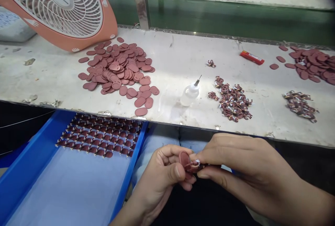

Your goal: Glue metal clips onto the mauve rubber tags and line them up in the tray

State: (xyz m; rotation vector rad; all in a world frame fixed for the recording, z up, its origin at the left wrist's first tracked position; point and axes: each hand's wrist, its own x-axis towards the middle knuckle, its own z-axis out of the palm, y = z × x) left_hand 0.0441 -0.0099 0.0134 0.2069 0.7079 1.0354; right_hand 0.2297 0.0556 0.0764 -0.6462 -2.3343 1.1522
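Observation:
Low in front of me, just off the table's edge, both hands meet. My left hand [159, 175] pinches a reddish-brown oval disc [184, 158] between thumb and fingers. My right hand [240, 159] is closed on a small brown figure part [195, 164] with white and yellowish bits, mostly hidden by the fingertips. The part touches the disc or lies right against it; the exact contact is hidden. A white squeeze bottle [190, 95] with a needle tip stands upright on the table above my hands.
A pile of oval discs [117, 65] lies at left, another disc pile [314, 62] at right. Small brown figure parts [232, 102] are heaped mid-right. A pink fan [110, 27] stands upper left. A red packet [252, 58] lies behind. Below, a blue tray [39, 166] holds rows of assembled pieces.

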